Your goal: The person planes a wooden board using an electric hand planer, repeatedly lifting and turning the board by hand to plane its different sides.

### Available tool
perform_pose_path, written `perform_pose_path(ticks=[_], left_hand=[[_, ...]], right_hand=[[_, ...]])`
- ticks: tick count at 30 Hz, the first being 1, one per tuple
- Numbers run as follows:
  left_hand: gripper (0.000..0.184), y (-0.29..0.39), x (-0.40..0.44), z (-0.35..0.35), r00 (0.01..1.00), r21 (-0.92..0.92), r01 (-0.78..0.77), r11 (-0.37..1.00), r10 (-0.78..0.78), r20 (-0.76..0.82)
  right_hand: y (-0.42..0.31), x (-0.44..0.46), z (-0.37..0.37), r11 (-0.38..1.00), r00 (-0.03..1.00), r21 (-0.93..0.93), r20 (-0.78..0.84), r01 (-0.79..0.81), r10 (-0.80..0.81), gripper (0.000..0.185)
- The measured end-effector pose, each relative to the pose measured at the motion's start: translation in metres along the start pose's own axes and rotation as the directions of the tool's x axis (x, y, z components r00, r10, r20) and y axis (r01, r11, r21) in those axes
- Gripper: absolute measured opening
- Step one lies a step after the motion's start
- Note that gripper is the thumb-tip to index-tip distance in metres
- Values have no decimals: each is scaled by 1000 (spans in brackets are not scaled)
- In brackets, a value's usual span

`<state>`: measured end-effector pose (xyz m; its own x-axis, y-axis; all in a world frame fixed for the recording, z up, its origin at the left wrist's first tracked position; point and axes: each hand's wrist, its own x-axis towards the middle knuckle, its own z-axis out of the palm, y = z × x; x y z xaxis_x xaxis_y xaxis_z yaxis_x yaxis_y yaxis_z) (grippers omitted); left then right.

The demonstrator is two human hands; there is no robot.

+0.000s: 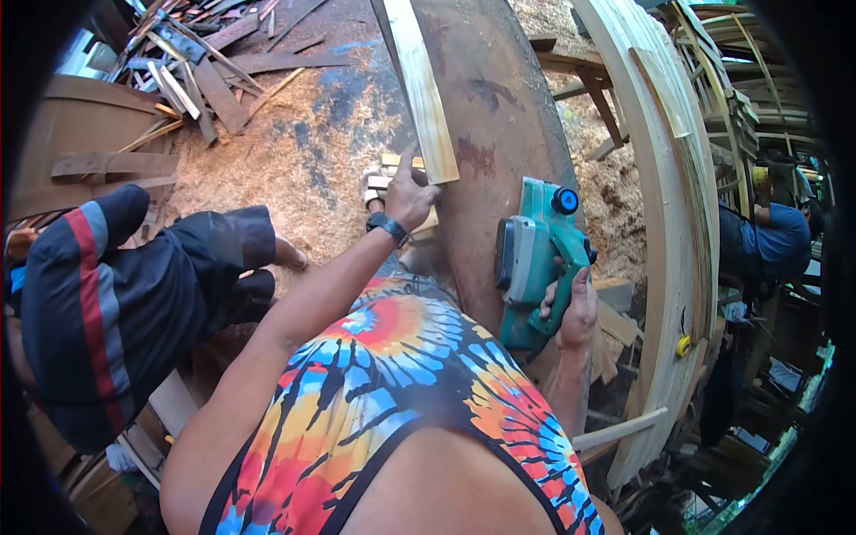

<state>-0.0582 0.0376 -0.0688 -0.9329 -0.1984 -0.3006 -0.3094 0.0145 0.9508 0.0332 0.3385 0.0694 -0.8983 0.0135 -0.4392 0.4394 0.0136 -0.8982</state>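
My right hand (578, 312) is wrapped around the rear handle of a teal electric planer (539, 259). The planer rests on the broad wooden bench (481, 107), to the right of a light wooden plank (426, 107). At the plank's near end is my left hand (412, 198), wearing a dark watch. Its index finger stretches along the plank's left edge while the thumb lies against the end corner; the other fingers are curled and partly hidden. The plank runs away from me along the bench.
Sawdust and shavings (259, 169) cover the ground at left, below a heap of scrap wood (214, 80). A person in dark clothes (98, 303) bends close on my left. Long stacked boards (664, 223) stand at right, with a yellow tape measure (683, 346). Another person (776, 241) is farther right.
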Motion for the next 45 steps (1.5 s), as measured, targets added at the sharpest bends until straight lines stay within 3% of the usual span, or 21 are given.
perform_pose_path(ticks=[1,2,5,6,8,11,13,14,16,17,19,20,22,23,25,26,32,45], left_hand=[[96,-1,1,3,1000,59,25,998,-25,0],[95,-2,1,6,997,153,-58,987,65,-43],[96,-11,6,15,984,337,-98,936,142,-108],[97,-8,7,12,997,339,-25,940,47,-56],[98,-23,13,4,994,230,-104,968,106,4],[90,-58,14,-25,992,178,20,984,-42,122],[83,-120,19,-45,964,219,139,966,-182,192],[73,-161,15,-48,945,350,91,932,-192,266],[62,-161,-4,-47,839,484,9,875,-270,472],[59,-132,-23,-39,737,490,-13,872,-323,594],[59,-153,-47,-18,625,327,-434,840,19,781],[55,-165,-58,-4,579,411,-571,711,-7,816],[49,-209,-79,17,539,361,-532,766,-22,842],[48,-246,-88,27,544,219,-337,916,0,839],[47,-284,-87,37,486,99,-213,972,17,874],[46,-294,-82,38,419,136,-310,941,7,908],[46,-254,-47,48,216,223,-327,918,-158,964],[45,-243,-13,42,3,235,-270,934,-243,970]], right_hand=[[-2,0,3,1000,1000,-11,-9,3,-3,72],[-8,-2,7,999,1000,-36,-13,12,-13,74],[-21,-4,21,997,1000,-73,3,26,-26,75],[-22,-2,23,997,999,-77,22,30,-29,74],[-22,-3,26,996,998,-81,53,32,-28,74],[-34,0,47,995,996,-105,94,1,9,73],[-25,6,69,997,991,-61,129,49,-41,66],[-24,9,76,994,986,-83,157,67,-53,65],[-22,17,89,990,979,-112,193,91,-68,63],[-20,21,95,987,977,-124,200,97,-71,63],[-19,29,104,981,974,-159,216,108,-72,65],[-19,33,106,978,972,-179,226,111,-69,67],[-20,38,114,970,969,-211,238,117,-65,72],[-21,40,117,968,968,-221,243,122,-67,73],[-23,44,121,961,966,-241,250,132,-70,74],[-23,45,122,962,967,-245,248,123,-60,75],[-21,55,127,970,970,-224,238,97,-42,78],[-55,114,162,934,963,-331,266,134,-44,76]])
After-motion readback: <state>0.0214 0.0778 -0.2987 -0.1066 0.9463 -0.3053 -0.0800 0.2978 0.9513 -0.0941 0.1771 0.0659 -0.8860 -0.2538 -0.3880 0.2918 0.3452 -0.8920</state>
